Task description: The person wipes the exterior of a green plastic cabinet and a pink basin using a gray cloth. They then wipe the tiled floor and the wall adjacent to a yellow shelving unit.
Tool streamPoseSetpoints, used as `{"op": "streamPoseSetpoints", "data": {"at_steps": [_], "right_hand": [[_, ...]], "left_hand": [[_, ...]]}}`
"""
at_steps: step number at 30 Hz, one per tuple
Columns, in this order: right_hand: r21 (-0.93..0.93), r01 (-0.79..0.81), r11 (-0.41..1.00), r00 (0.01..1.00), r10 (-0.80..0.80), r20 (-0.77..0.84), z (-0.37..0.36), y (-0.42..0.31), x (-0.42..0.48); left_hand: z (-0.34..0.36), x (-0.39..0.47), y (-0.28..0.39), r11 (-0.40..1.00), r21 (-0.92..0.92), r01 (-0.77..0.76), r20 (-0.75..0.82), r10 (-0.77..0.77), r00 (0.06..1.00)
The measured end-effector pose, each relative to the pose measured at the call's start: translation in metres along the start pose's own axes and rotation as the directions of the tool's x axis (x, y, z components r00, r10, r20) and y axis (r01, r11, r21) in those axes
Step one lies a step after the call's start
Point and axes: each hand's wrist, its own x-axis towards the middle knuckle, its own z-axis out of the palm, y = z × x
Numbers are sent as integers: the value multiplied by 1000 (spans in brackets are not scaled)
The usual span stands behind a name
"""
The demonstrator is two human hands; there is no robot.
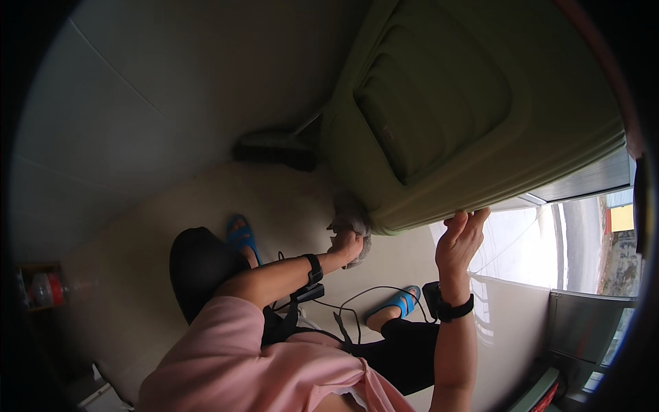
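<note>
A large green moulded-plastic piece of furniture [437, 108], with a ribbed recessed panel, fills the upper right. My left hand [348, 248] is closed on a crumpled grey cloth [355, 219], which lies against the lower left corner of the green piece. Farther right, my right hand [461, 239] has its thumb and fingertips at the long lower edge of the same piece, apparently holding it; the far side of that grip is hidden.
A dark-bristled broom head [275, 149] lies on the floor beyond the cloth. Black cables [355, 309] loop near my blue sandals [406, 301]. At far left is a bottle with a red band [49, 289]. Bright floor [520, 247] extends towards the opening at right.
</note>
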Motion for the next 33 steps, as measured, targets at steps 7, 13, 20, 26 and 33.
{"op": "streamPoseSetpoints", "data": {"at_steps": [7,13,20,26,33], "right_hand": [[34,-55,998,998,54,12,-4,-4,0],[61,32,998,999,-33,10,8,-9,5],[91,43,995,999,-44,13,4,-12,6],[45,-18,999,1000,19,-17,-1,-4,0],[39,-22,999,1000,23,-17,2,-1,-1]], "left_hand": [[18,80,-25,912,344,-224,-321,338,885],[-36,210,-84,947,319,31,-500,140,855],[-41,235,-123,643,766,-9,-272,336,902],[-3,190,-67,791,609,-64,-366,352,861],[32,94,-43,874,379,-303,-36,342,939]]}}
